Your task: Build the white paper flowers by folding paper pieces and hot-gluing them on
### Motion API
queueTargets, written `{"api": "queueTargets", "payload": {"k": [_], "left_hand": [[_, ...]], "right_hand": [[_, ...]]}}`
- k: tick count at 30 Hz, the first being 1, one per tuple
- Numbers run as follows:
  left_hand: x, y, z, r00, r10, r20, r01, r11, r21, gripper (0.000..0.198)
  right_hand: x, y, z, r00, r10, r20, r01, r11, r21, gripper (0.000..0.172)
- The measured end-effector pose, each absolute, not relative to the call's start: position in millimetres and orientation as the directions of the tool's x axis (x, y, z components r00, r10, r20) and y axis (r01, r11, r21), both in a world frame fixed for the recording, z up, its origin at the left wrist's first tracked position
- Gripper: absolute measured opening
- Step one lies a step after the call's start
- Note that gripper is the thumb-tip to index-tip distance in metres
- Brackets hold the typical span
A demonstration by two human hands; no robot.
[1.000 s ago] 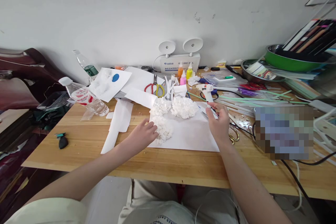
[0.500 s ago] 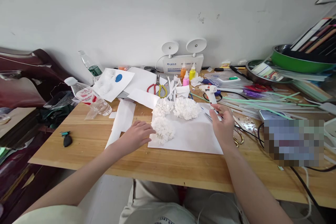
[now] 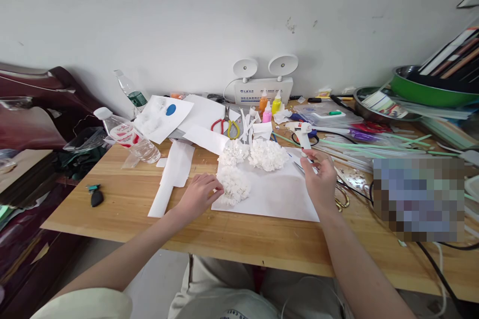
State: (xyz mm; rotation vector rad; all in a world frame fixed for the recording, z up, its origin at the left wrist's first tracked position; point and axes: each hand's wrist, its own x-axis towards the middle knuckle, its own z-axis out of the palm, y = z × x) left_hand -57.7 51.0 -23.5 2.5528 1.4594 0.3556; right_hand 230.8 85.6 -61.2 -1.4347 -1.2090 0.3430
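Three white ruffled paper clusters lie on a white sheet (image 3: 280,199). At the left edge of the nearest paper cluster (image 3: 235,187) is my left hand (image 3: 200,193), its thumb and fingers pinched together on the rim. Behind it sit a smaller cluster (image 3: 234,152) and a wider one (image 3: 268,155). My right hand (image 3: 321,169) grips the lower end of the handle of a white glue gun (image 3: 302,134), whose nozzle points left. Beneath that hand, scissors with gold handles (image 3: 342,198) are partly covered.
Red and yellow pliers (image 3: 226,127), small paint bottles (image 3: 267,113) and an emergency lamp (image 3: 264,90) stand toward the wall. A water bottle (image 3: 129,137) leans at left. Green and white sticks (image 3: 355,149), cables and a blurred-out device (image 3: 419,199) crowd the right side.
My left fingers have drawn together at the nearest paper cluster's edge. My right hand keeps its place by the glue gun handle. The view has shifted slightly.
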Motion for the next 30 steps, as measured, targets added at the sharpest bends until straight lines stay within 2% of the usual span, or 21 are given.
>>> {"api": "queueTargets", "payload": {"k": [9,23,30], "left_hand": [[-59,49,-30,0.34,0.932,0.126,0.772,-0.353,0.528,0.015],[-58,50,-40,0.248,0.964,0.097,0.746,-0.254,0.616,0.018],[-55,52,-43,0.205,0.977,0.063,0.76,-0.199,0.619,0.02]], "right_hand": [[231,86,-61,0.428,0.807,0.408,0.439,0.209,-0.874,0.02],[231,86,-62,0.441,0.804,0.398,0.401,0.22,-0.889,0.02],[231,85,-62,0.44,0.806,0.396,0.388,0.227,-0.893,0.019]]}}
